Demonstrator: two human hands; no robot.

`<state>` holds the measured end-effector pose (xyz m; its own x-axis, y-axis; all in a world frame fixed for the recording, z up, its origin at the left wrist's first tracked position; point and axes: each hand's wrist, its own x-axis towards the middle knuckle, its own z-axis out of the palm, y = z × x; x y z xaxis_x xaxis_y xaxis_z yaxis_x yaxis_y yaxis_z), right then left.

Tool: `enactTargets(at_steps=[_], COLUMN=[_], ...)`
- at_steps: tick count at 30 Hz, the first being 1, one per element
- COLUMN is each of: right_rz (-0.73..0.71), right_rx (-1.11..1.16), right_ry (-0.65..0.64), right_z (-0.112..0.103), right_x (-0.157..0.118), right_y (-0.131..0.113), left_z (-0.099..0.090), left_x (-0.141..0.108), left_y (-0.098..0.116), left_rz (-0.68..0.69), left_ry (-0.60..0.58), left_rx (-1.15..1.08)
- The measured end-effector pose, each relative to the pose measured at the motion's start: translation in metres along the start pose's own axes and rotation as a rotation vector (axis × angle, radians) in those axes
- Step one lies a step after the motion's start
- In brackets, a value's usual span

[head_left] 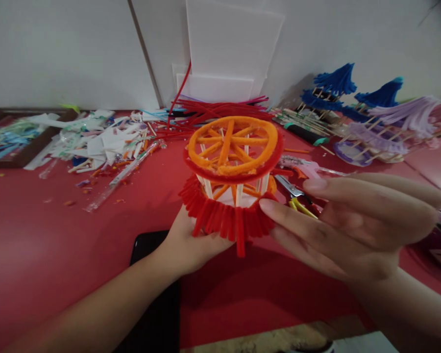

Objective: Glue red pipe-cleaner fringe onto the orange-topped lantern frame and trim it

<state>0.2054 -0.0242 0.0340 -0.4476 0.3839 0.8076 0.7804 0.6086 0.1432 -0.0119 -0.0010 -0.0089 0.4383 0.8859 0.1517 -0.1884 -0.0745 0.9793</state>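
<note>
An orange and red pipe-cleaner pavilion model (230, 215) is held up in front of me. Its top is an orange spoked ring (228, 144) edged in red, standing on pale sticks. Around the lower tier runs a fringe of short red pipe-cleaner pieces, one of which hangs lower at the front. My left hand (194, 245) grips the model from below, its fingers partly hidden behind the fringe. With its index fingertip, my right hand (345, 225) touches the right side of the fringe. The right hand's other fingers are bent and apart, holding nothing I can see.
Scissors (290, 186), a glue gun (305, 169) and yellow-handled pliers (303, 208) lie at right. Blue model roofs (334, 81) and a lilac model (382, 132) stand behind. Scraps (106, 142) and a wooden tray (33, 152) are left; a black phone-like slab (154, 299) lies below.
</note>
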Motion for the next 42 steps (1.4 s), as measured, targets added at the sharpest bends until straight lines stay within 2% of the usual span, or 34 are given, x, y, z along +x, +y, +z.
enactTargets(at_steps=[2,6,10,21,32,40,42], right_rz=[-0.078,0.055,0.027,0.044,0.046,0.028,0.007], right_rx=[-0.046,-0.009,0.024,-0.026,0.076,-0.022,-0.008], right_ry=[0.033,0.175,0.237,0.111,0.245,0.208,0.146], right_z=[0.005,0.017,0.022,0.016,0.022,0.02,0.018], right_x=[0.001,0.001,0.001,0.001,0.003,0.0,-0.001], right_y=[-0.002,-0.011,-0.015,-0.016,-0.018,-0.018,-0.014], left_z=[0.001,0.004,0.006,0.003,0.004,0.004,0.005], left_x=[0.001,0.003,0.005,0.001,0.002,0.003,0.004], left_y=[0.0,0.003,0.006,0.001,0.008,0.005,0.005], left_rz=[-0.017,-0.122,-0.173,-0.076,-0.041,-0.06,-0.047], left_ry=[0.018,0.033,0.038,0.003,-0.021,-0.03,-0.024], left_rx=[-0.002,-0.083,-0.129,-0.138,-0.022,-0.055,-0.056])
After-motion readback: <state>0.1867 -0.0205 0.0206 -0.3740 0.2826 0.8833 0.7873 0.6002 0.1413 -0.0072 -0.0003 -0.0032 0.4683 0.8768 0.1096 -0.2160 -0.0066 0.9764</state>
